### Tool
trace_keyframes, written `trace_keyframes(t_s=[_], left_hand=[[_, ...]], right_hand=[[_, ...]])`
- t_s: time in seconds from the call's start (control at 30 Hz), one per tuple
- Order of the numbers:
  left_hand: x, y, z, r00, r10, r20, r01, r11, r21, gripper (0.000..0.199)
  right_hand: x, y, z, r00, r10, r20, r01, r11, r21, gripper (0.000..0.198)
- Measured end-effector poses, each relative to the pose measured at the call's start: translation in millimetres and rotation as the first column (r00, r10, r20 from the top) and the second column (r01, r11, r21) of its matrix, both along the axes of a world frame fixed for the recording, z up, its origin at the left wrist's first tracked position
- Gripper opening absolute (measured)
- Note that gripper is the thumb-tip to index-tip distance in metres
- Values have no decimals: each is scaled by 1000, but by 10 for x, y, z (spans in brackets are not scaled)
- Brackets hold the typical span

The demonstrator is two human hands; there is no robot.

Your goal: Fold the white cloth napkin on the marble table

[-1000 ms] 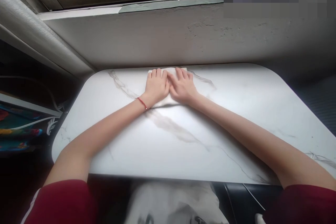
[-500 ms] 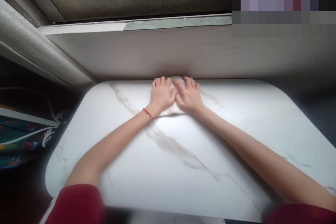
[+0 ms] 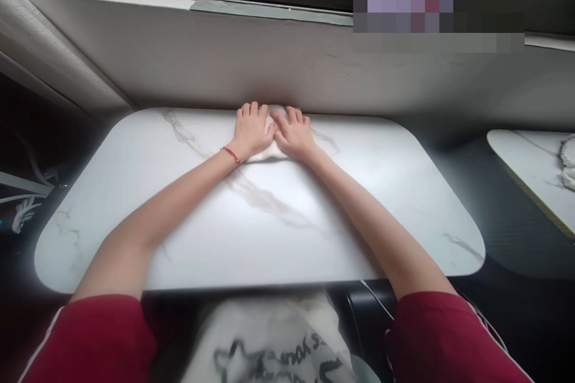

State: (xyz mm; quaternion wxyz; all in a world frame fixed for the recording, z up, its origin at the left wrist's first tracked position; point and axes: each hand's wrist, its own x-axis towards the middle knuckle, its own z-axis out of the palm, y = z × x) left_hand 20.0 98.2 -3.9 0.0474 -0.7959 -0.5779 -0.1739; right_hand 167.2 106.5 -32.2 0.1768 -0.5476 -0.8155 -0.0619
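A white cloth [image 3: 269,153] lies at the far edge of the white marble-patterned table [image 3: 179,239], and parts of it show between and below my hands. My left hand [image 3: 253,130] rests flat on the cloth's left part, its fingers stretched toward the wall and a red string bracelet on the wrist. On the right part, my right hand [image 3: 294,133] presses down with its fingers spread. The two thumbs almost meet over the cloth's middle. Most of the cloth is hidden under the palms.
A pale wall [image 3: 202,66] rises directly behind the table. To the right, across a dark gap, stands another white tabletop [image 3: 530,152] bearing a white object at the frame's edge. White cables [image 3: 29,206] hang at the left. A white printed fabric [image 3: 269,335] shows below the near edge.
The view has shifted, bringing the right-hand tabletop and the near table edge into sight. Both hands stay on the cloth at the table's far edge.
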Motion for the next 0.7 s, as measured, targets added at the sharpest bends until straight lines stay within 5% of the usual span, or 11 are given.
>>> trace_keyframes(t_s=[0.27,0.57,0.7], left_hand=[[29,-162,30,997,-39,-68,40,999,4,41],[540,-1332,119,941,-141,-308,128,990,-62,38],[803,-1597,154,888,-236,-395,222,972,-82,43]], right_hand=[[62,-266,58,1000,-4,0,4,998,-55,56],[517,-1548,114,996,-16,82,17,1000,-14,56],[773,-1899,163,990,-51,132,49,999,13,56]])
